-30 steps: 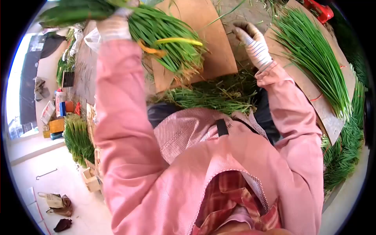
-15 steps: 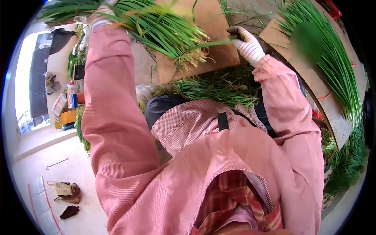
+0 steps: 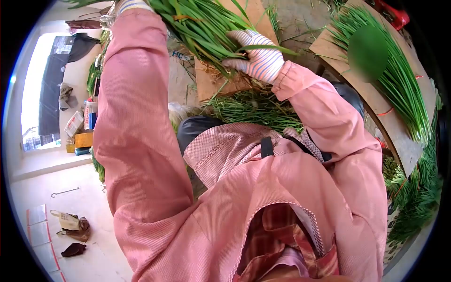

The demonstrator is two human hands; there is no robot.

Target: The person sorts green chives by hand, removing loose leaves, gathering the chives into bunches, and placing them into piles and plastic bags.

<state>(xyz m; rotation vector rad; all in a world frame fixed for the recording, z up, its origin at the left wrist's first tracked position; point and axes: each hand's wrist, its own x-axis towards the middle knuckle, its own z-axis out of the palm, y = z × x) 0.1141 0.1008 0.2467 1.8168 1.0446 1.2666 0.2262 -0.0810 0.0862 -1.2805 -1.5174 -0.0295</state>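
A bunch of long green leaves (image 3: 202, 28) lies slanted over a brown board (image 3: 218, 87) at the top centre. My left hand (image 3: 134, 5), in a striped glove, is at the top edge beside the leafy end; its fingers are mostly cut off by the frame. Near the root end, my right hand (image 3: 258, 54), also gloved, has its thumb and fingers around the bunch. One long leaf sticks out past the right hand. Loose greens (image 3: 253, 109) lie below the board, above my lap.
On the right, another board (image 3: 399, 145) bears a large green bundle (image 3: 399, 80), partly covered by a blurred patch. More greens (image 3: 418, 202) are piled beyond it. A red object (image 3: 392, 16) is at the top right. Bottles and boxes (image 3: 84, 136) stand by the window at left.
My right hand has moved left from beside the board onto the bunch and closed around its lower part. My left hand has shifted up towards the frame's edge.
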